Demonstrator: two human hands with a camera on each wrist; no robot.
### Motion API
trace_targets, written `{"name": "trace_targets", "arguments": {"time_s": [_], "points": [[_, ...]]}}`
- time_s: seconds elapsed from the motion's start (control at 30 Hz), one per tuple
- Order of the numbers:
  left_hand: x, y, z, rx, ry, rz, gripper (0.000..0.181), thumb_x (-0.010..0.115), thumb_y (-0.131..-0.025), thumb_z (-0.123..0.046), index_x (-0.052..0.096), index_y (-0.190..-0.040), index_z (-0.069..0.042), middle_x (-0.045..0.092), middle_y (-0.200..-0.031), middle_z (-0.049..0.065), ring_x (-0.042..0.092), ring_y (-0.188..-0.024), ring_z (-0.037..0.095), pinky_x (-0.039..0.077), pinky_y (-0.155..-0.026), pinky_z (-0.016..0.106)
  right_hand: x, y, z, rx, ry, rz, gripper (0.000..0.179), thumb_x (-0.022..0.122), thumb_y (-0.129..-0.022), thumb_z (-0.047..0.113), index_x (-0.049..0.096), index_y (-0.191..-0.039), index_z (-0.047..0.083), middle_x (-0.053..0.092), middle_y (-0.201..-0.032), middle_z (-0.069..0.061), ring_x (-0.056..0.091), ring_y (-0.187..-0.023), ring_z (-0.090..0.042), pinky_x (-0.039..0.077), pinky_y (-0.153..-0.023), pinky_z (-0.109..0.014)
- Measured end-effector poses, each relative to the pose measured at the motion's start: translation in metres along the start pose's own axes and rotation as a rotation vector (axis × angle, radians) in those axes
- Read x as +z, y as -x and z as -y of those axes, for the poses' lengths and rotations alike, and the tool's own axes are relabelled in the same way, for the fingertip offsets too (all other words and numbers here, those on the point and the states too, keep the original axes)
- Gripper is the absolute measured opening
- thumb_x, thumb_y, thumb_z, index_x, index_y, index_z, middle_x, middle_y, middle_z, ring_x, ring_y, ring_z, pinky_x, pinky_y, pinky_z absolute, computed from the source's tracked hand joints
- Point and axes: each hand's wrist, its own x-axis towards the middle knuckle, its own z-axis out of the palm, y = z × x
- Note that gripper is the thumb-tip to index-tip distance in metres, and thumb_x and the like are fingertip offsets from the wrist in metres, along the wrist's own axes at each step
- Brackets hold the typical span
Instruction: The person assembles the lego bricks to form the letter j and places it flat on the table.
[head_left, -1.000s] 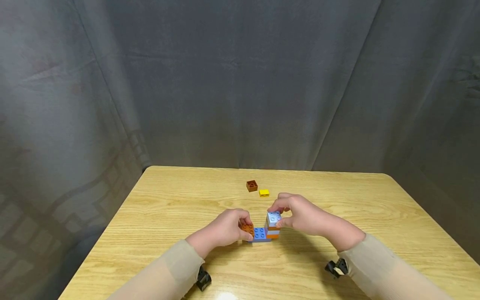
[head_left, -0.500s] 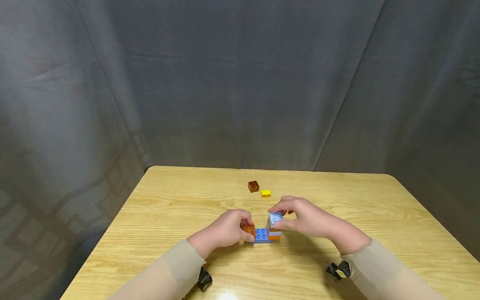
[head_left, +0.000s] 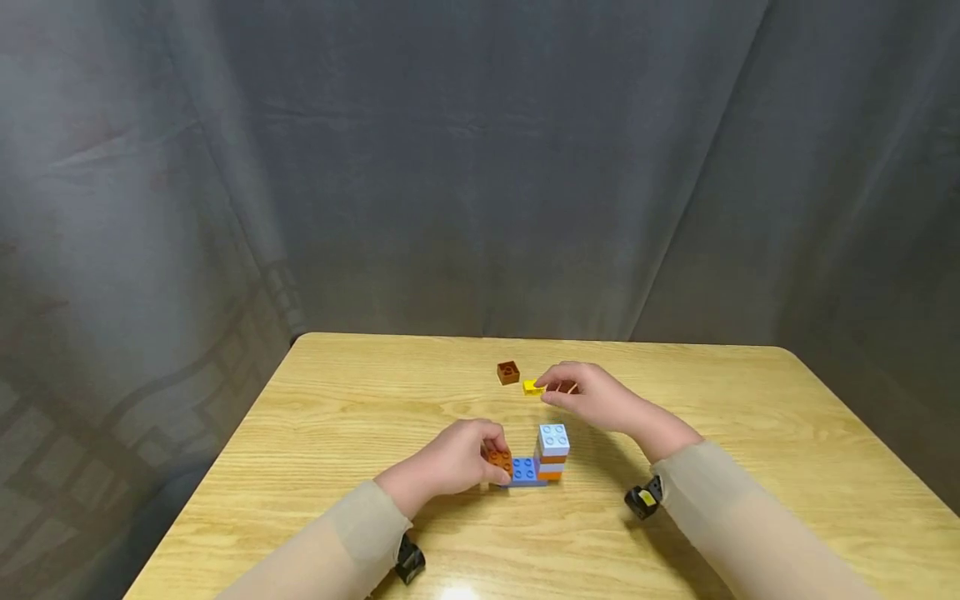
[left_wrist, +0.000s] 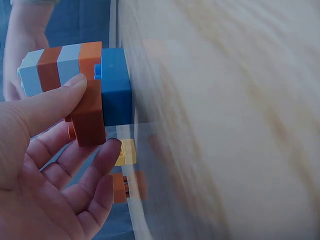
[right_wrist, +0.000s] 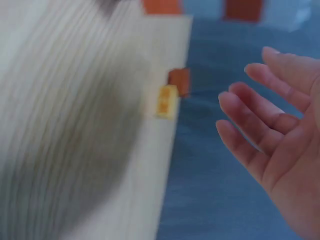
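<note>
A blue toy brick [head_left: 523,471] lies on the table as the base of a small build. On its right end rises a stack of alternating orange and pale blue bricks, with a pale blue brick [head_left: 553,440] on top. My left hand [head_left: 459,458] pinches the brown-orange brick [left_wrist: 90,112] on the base's left end between thumb and fingers. My right hand [head_left: 592,397] holds nothing; its fingers are spread and loosely bent, the fingertips beside the small yellow brick [head_left: 532,388] in the head view. Apart from the stack, that yellow brick [right_wrist: 166,102] rests on the table.
Behind the yellow brick, a brown brick [head_left: 508,372] lies with its hollow underside showing. The wooden table [head_left: 360,400] ends at a grey curtain [head_left: 465,208] along the back. Both wrists carry small black cameras.
My right hand has let go of the top pale blue brick and moved away from me to the yellow brick. My left hand keeps its hold on the brown-orange brick.
</note>
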Motion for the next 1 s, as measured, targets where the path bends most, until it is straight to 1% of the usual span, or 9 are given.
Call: {"name": "trace_targets", "arguments": {"time_s": [0.1, 0.23, 0.33, 0.43, 0.53, 0.6, 0.67, 0.83, 1.0], "points": [[-0.002, 0.002, 0.000, -0.019, 0.013, -0.001, 0.022, 0.085, -0.080, -0.019, 0.063, -0.085, -0.018, 0.060, -0.083, -0.008, 0.055, -0.077, 0.011, 0.046, -0.071, 0.031, 0.011, -0.019, -0.010, 0.030, 0.061, -0.002, 0.022, 0.070, -0.092, 0.009, 0.070, -0.113, 0.004, 0.065, -0.099, -0.004, 0.058, -0.087, -0.019, 0.049, -0.076, -0.038], [-0.003, 0.005, 0.001, -0.029, 0.037, -0.001, 0.022, 0.084, -0.080, -0.018, 0.063, -0.086, -0.018, 0.060, -0.084, -0.008, 0.056, -0.078, 0.012, 0.046, -0.071, 0.031, 0.025, -0.043, -0.020, 0.082, 0.097, -0.004, 0.027, 0.071, -0.090, 0.004, 0.068, -0.117, 0.002, 0.062, -0.108, -0.013, 0.058, -0.096, -0.028, 0.049, -0.081, -0.044], [-0.003, 0.007, 0.002, -0.028, 0.052, 0.001, 0.021, 0.084, -0.080, -0.018, 0.064, -0.086, -0.018, 0.060, -0.084, -0.008, 0.056, -0.077, 0.011, 0.047, -0.070, 0.031, 0.034, -0.057, -0.023, 0.100, 0.123, -0.013, 0.030, 0.071, -0.089, 0.003, 0.067, -0.118, 0.003, 0.060, -0.109, -0.014, 0.057, -0.100, -0.032, 0.048, -0.085, -0.047], [-0.002, 0.009, 0.002, -0.029, 0.064, 0.004, 0.022, 0.084, -0.080, -0.018, 0.064, -0.086, -0.018, 0.061, -0.085, -0.008, 0.057, -0.077, 0.011, 0.047, -0.070, 0.031, 0.042, -0.070, -0.025, 0.106, 0.169, -0.019, 0.033, 0.073, -0.088, 0.003, 0.066, -0.121, 0.003, 0.058, -0.110, -0.014, 0.057, -0.100, -0.031, 0.048, -0.087, -0.046], [-0.001, 0.010, 0.001, -0.029, 0.065, 0.006, 0.022, 0.085, -0.080, -0.018, 0.064, -0.086, -0.018, 0.061, -0.085, -0.008, 0.057, -0.077, 0.010, 0.047, -0.070, 0.030, 0.048, -0.079, -0.025, 0.145, 0.197, -0.006, 0.038, 0.073, -0.088, 0.005, 0.064, -0.125, 0.005, 0.057, -0.116, -0.014, 0.055, -0.104, -0.031, 0.046, -0.091, -0.046], [0.000, 0.010, 0.001, -0.029, 0.058, 0.004, 0.022, 0.085, -0.079, -0.018, 0.064, -0.086, -0.019, 0.061, -0.085, -0.009, 0.056, -0.077, 0.010, 0.047, -0.070, 0.030, 0.050, -0.083, -0.024, 0.157, 0.220, 0.012, 0.039, 0.074, -0.088, 0.005, 0.064, -0.126, 0.006, 0.057, -0.117, -0.014, 0.054, -0.109, -0.030, 0.045, -0.095, -0.046], [0.001, 0.011, 0.000, -0.029, 0.050, 0.003, 0.023, 0.085, -0.079, -0.018, 0.064, -0.086, -0.019, 0.061, -0.084, -0.009, 0.056, -0.077, 0.009, 0.046, -0.070, 0.029, 0.052, -0.086, -0.024, 0.155, 0.236, 0.031, 0.038, 0.074, -0.087, 0.005, 0.065, -0.124, 0.006, 0.058, -0.115, -0.012, 0.053, -0.109, -0.029, 0.044, -0.096, -0.045], [0.002, 0.010, -0.002, -0.021, 0.041, 0.008, 0.023, 0.086, -0.079, -0.019, 0.064, -0.086, -0.019, 0.060, -0.083, -0.009, 0.056, -0.076, 0.009, 0.046, -0.070, 0.029, 0.054, -0.087, -0.027, 0.121, 0.265, 0.035, 0.030, 0.077, -0.084, 0.001, 0.068, -0.112, 0.006, 0.059, -0.102, -0.006, 0.053, -0.099, -0.024, 0.045, -0.092, -0.041], [0.003, 0.009, -0.004, -0.013, 0.029, 0.016, 0.023, 0.086, -0.079, -0.020, 0.064, -0.086, -0.020, 0.060, -0.083, -0.010, 0.056, -0.076, 0.008, 0.046, -0.069, 0.028, 0.054, -0.083, -0.028, 0.161, 0.246, 0.017, 0.023, 0.077, -0.084, 0.000, 0.067, -0.103, 0.008, 0.056, -0.097, -0.003, 0.050, -0.093, -0.021, 0.047, -0.087, -0.037]]}}
